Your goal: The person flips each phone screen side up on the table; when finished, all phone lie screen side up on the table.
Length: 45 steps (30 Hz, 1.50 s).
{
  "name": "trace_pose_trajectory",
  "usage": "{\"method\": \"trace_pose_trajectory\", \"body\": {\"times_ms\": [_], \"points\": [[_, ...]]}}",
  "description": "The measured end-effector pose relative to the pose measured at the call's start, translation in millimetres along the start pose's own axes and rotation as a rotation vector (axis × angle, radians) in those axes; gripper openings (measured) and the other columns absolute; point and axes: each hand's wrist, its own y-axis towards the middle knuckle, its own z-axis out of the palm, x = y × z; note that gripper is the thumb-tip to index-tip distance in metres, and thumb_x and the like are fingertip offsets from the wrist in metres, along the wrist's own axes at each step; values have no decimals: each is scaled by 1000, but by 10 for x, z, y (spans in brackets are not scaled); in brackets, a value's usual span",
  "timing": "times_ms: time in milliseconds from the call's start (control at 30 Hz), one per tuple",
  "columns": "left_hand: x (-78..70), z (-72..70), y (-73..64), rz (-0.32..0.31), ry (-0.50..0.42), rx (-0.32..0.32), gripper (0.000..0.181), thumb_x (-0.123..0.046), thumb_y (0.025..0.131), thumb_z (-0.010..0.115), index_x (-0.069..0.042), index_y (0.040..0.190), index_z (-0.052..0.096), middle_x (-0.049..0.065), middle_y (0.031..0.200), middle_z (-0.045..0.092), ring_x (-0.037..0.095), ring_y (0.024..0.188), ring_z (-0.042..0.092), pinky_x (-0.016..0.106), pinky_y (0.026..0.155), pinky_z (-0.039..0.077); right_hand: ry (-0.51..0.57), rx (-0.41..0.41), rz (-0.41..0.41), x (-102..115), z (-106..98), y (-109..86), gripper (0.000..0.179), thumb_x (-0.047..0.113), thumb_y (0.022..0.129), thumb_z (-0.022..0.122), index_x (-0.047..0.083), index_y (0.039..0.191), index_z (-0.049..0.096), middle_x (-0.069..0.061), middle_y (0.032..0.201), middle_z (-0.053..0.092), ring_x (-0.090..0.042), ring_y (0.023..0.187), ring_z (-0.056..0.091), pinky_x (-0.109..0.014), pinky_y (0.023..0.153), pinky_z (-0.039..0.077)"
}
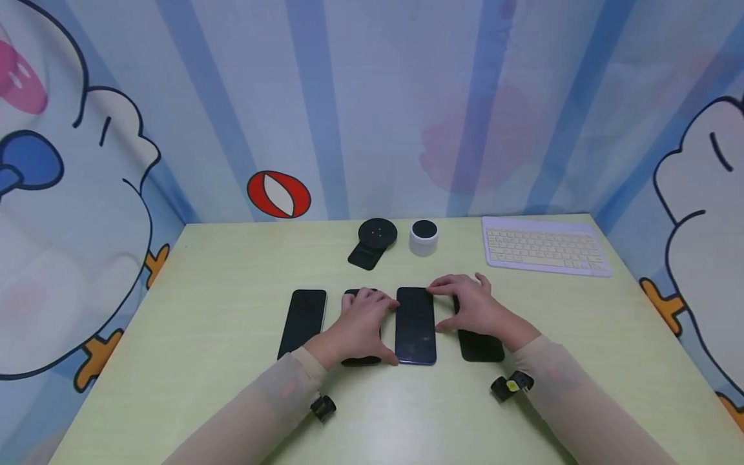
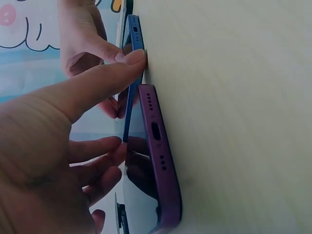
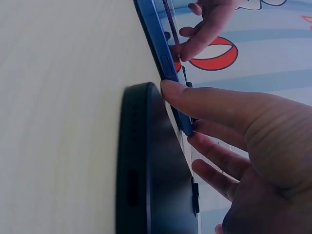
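Four dark-screened smartphones lie in a row on the table. My left hand reaches over the purple phone, covering much of it. Its thumb and fingers touch the left long edge of the blue phone, thumb near the bottom corner, fingers farther up. From the other side, my right hand arches over a black phone. Its thumb rests against the blue phone's right side and its fingertips meet the top right corner. Left of the left hand lies another phone, lower end hidden by the arm.
Behind the row stand a black folding stand with a round pad and a small white cylinder with a dark top. A lilac keyboard with white keys lies at the back right. Cartoon-printed cloth walls border the table.
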Motion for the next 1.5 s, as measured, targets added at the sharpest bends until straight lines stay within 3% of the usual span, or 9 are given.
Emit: {"method": "trace_pose_trajectory", "body": {"times_ms": [267, 433, 633, 800, 1100, 1333, 1500], "points": [[-10, -30, -4, 4, 26, 47, 97, -54, 65, 95, -15, 146, 58, 2, 148, 54, 30, 138, 37, 56, 106, 28, 18, -17, -13, -48, 4, -78, 70, 29, 77, 92, 12, 140, 65, -11, 144, 61, -37, 139, 49, -74, 117, 8], [19, -82, -41, -6, 27, 66, 92, -55, 71, 92, -20, 149, 57, 0, 152, 53, 28, 138, 38, 56, 107, 27, 48, -41, -18, -105, -6, -156, 66, 30, 83, 88, 14, 142, 64, -11, 149, 58, -38, 143, 45, -69, 118, 17], [-12, -70, -32, 34, -85, 21, 71, -43, 82, 86, -19, 144, 61, 1, 151, 55, 28, 135, 42, 55, 108, 32, 92, -65, -20, -230, -72, -260, 58, 26, 89, 82, 12, 142, 64, -13, 151, 56, -40, 143, 44, -65, 116, 30], [-142, -18, 79, 113, -119, 28, 66, -39, 85, 84, -17, 143, 62, -3, 152, 54, 23, 129, 44, 47, 109, 39, 129, -64, -8, -396, -131, -346, 54, 24, 92, 79, 9, 142, 64, -15, 151, 55, -40, 142, 45, -62, 116, 34], [-393, 156, 319, 198, -55, 76, 67, -46, 85, 83, -21, 143, 62, -5, 151, 55, 21, 128, 41, 42, 106, 40, 110, -81, 35, -587, -254, -510, 50, 18, 93, 78, 6, 140, 64, -19, 150, 55, -44, 142, 45, -64, 115, 33], [-550, 229, 475, 168, -16, 89, 72, -53, 81, 84, -24, 143, 62, -4, 149, 57, 22, 128, 41, 42, 104, 37, 121, -82, 10, -787, -317, -556, 47, -1, 93, 69, 4, 139, 63, -21, 147, 58, -46, 141, 46, -65, 113, 35], [-624, 273, 523, 132, 0, 94, 73, -55, 80, 85, -26, 142, 63, -4, 149, 56, 21, 127, 42, 43, 102, 34, 100, -95, -27, -855, -322, -552, 52, -3, 87, 75, 3, 138, 65, -21, 143, 60, -46, 138, 48, -65, 112, 37]]}}
